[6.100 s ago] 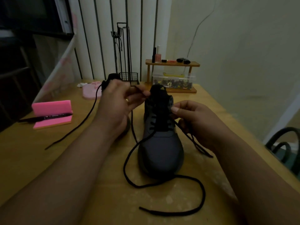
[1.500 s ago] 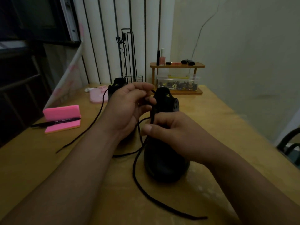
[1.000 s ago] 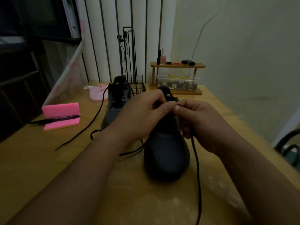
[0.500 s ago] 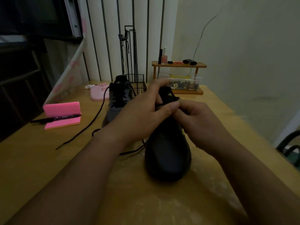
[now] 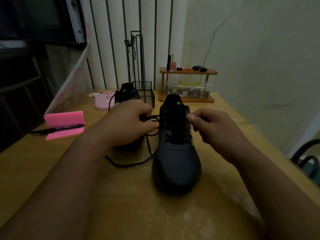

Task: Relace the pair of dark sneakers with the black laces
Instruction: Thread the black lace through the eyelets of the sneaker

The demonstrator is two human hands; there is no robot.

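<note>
The near sneaker (image 5: 176, 153) stands on the table (image 5: 155, 213) between the two hands, toe pointing at the person, its tongue upright; the left hand (image 5: 128, 123) is just to its left, fingers curled around the black lace (image 5: 152, 117), which runs taut from the top eyelets into the fist; below that hand the loose lace drops to the table and curls back towards the left forearm, its tip lying free; the right hand (image 5: 213, 129) is at the sneaker's right side, fingers curled and thumb pressed to forefinger right against the collar; in the dim light it cannot be told whether a lace end is pinched there; the second sneaker (image 5: 125, 94) sits behind the left hand, mostly hidden by it; a pink stand (image 5: 64, 118) with a black marker (image 5: 57, 129) across it lies well to the left of that hand; a wire rack (image 5: 144, 94) is beyond the left hand, and a small wooden shelf (image 5: 188, 71) over a clear box (image 5: 188, 90) is beyond the right.
</note>
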